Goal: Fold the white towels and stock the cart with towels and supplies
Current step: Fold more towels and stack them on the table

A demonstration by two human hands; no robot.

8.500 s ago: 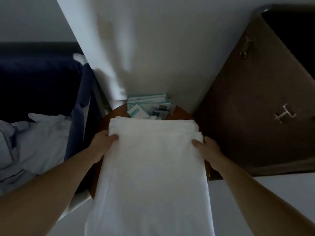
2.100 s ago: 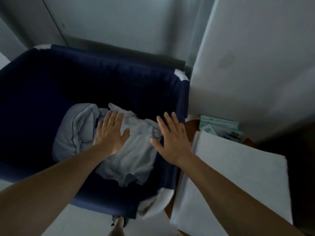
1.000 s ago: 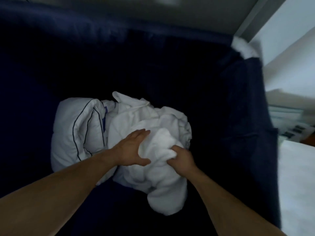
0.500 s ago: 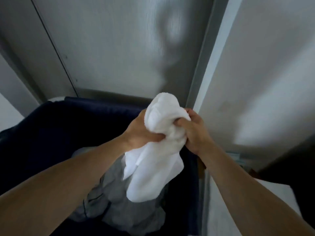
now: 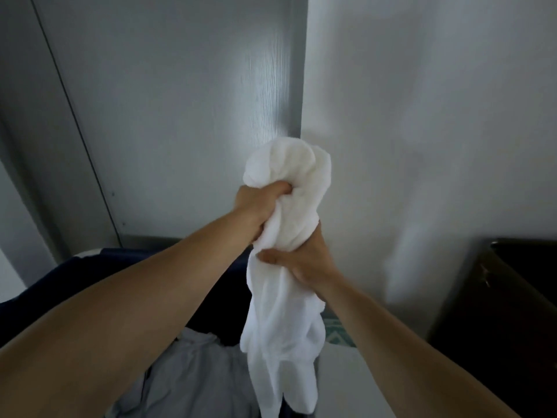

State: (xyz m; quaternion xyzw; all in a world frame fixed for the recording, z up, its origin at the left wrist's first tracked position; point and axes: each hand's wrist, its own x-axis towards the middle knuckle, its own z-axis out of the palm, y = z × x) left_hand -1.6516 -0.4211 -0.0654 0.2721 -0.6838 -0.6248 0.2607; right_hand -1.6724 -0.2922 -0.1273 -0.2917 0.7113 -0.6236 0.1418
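Observation:
A crumpled white towel hangs in front of me, bunched at the top and trailing down. My left hand grips the bunched upper part with curled fingers. My right hand grips the towel just below, thumb across the cloth. Both hands hold it above the dark blue laundry bin. More pale linen lies in the bin below. A corner of the folded white towel stack shows at the lower right.
A grey door and a white wall stand straight ahead. A dark wooden cabinet is at the right. Teal-patterned supply packets peek out behind my right forearm.
Both hands took a towel from the bin and lifted it. Since half a second ago my right hand has slid lower on the cloth, and the towel hangs longer.

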